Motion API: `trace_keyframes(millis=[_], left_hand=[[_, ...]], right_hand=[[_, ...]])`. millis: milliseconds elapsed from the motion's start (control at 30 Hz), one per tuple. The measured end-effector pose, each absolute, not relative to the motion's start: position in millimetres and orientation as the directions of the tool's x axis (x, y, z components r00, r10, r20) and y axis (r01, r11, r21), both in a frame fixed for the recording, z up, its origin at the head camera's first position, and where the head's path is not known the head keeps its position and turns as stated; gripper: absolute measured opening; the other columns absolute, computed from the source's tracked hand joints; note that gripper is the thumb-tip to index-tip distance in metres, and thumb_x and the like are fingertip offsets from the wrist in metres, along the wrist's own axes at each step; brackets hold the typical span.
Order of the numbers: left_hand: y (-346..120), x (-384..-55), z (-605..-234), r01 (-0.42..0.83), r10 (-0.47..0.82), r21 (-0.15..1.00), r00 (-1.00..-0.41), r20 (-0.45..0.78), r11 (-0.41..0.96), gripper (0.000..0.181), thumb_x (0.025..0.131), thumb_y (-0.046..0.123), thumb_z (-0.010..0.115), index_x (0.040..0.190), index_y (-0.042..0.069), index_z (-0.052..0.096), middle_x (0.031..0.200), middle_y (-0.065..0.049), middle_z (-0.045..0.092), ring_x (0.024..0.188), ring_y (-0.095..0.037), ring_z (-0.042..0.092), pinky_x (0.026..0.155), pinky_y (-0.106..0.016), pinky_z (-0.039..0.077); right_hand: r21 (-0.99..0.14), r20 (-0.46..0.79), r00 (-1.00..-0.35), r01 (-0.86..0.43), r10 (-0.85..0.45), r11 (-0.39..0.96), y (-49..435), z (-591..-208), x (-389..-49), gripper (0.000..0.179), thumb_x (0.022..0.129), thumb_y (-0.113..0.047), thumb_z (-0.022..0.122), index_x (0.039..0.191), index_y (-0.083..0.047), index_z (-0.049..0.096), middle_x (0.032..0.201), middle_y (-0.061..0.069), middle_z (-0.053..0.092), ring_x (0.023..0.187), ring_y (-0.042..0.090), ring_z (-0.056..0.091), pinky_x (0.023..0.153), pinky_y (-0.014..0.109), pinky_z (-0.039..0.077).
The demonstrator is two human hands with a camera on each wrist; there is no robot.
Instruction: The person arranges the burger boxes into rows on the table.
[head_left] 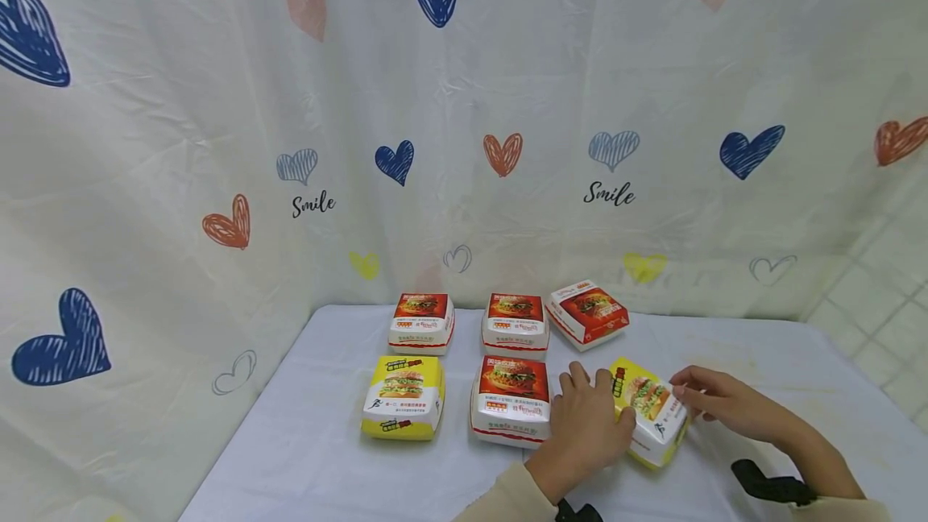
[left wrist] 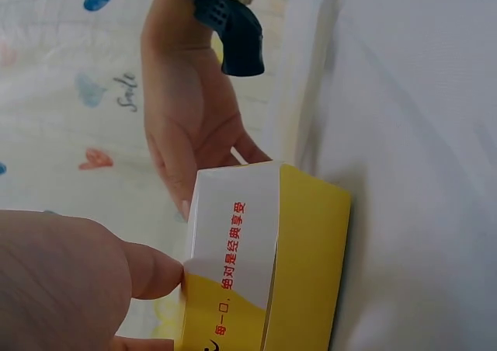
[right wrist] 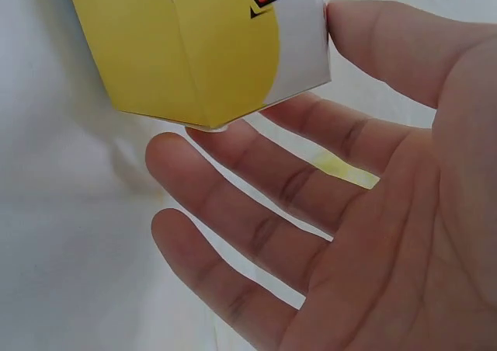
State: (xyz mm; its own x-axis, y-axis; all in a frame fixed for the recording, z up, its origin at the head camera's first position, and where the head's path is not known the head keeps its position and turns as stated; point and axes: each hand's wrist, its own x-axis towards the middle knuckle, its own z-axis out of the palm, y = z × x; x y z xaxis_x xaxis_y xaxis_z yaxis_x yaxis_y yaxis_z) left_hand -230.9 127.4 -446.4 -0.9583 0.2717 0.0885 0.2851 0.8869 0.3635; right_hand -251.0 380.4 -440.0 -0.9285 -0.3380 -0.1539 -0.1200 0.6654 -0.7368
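Observation:
A yellow-and-white burger box [head_left: 648, 405] sits turned at an angle on the white-covered table, between the two hands. From its left, my left hand [head_left: 590, 417] touches it, the thumb [left wrist: 155, 272] against its upper edge and the other fingers loosely extended. At its right side my right hand [head_left: 732, 405] pinches an edge; the thumb [right wrist: 388, 44] lies on the top rim while the index fingertip is hidden behind the carton. The remaining right fingers spread below the corner. A red-and-white burger box [head_left: 511, 401] stands just left of my left hand.
Behind stand two upright red-and-white boxes [head_left: 420, 323] [head_left: 515, 325] and a third red box [head_left: 589, 314], turned askew. Another yellow box [head_left: 403, 397] is at the front left. A heart-print curtain [head_left: 464, 87] hangs behind the table [head_left: 304, 441].

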Motion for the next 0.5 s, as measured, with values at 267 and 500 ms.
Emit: trace_keyframes(millis=[267,500], left_hand=[[127.8,-236.0,-450.4,0.27,0.269,0.463,-0.961,0.068,0.844,0.046,0.097,0.051,0.061,0.137,0.03,0.055,0.123,-0.001,0.046,0.108,-0.015,0.046,0.079,-0.035,0.049],[128.9,-239.0,-456.8,0.248,0.249,0.518,-0.966,0.069,0.819,0.047,0.097,0.049,0.062,0.139,0.029,0.054,0.127,-0.003,0.045,0.11,-0.017,0.045,0.081,-0.036,0.05]], right_hand=[[-0.753,-0.185,-0.906,-0.118,-0.38,0.647,384.2,-439.8,-249.1,0.039,0.108,-0.024,0.05,0.131,0.007,0.054,0.103,0.009,0.064,0.082,0.006,0.058,0.071,0.03,0.052],[-0.755,-0.24,-0.887,-0.086,-0.396,0.65,383.9,-438.3,-246.5,0.053,0.107,-0.029,0.051,0.147,0.006,0.043,0.102,0.01,0.063,0.084,0.011,0.06,0.073,0.033,0.054]])
